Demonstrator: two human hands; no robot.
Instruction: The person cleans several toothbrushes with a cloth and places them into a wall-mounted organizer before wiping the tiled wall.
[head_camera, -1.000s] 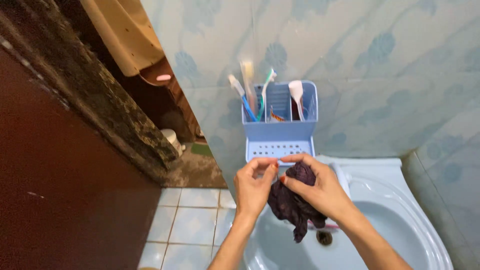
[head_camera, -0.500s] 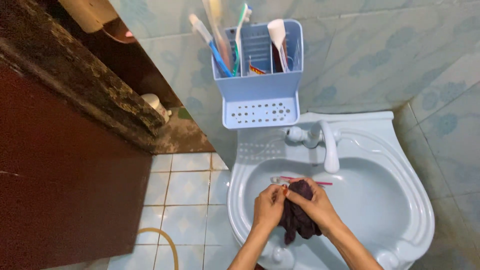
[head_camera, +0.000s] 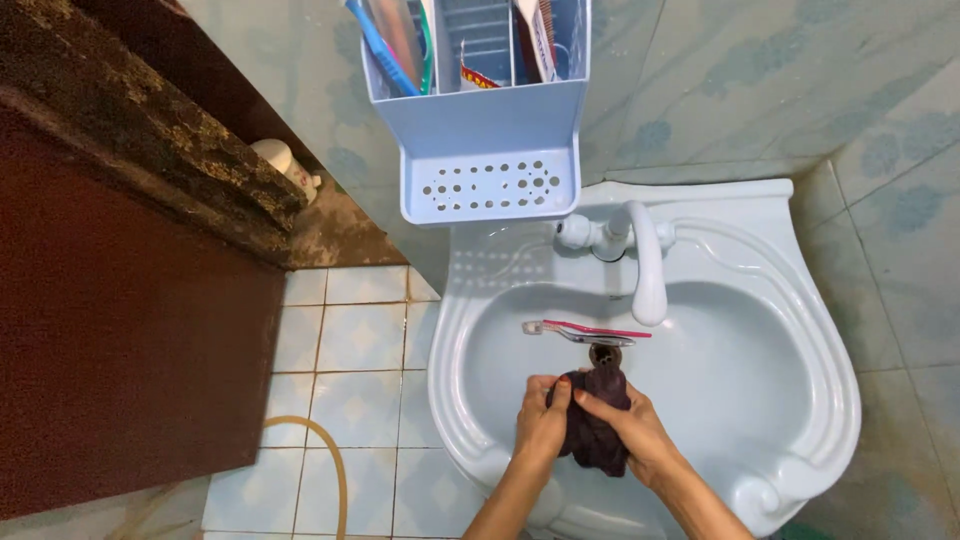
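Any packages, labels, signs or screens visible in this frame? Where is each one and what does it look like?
Small packet: stands in the middle compartment of the light blue wall-mounted holder above the sink; only its white, red and yellow top corner shows.
Second packet or tube: in the holder's right compartment, cut off by the frame's top edge; white with red, shape cannot be told.
No signs or screens in view.

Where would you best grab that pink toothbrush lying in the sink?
Probably the pink toothbrush is best pinched at mid-handle from above: it lies flat across the sink basin, above the drain. Its handle is bare, with the faucet spout near the right end.
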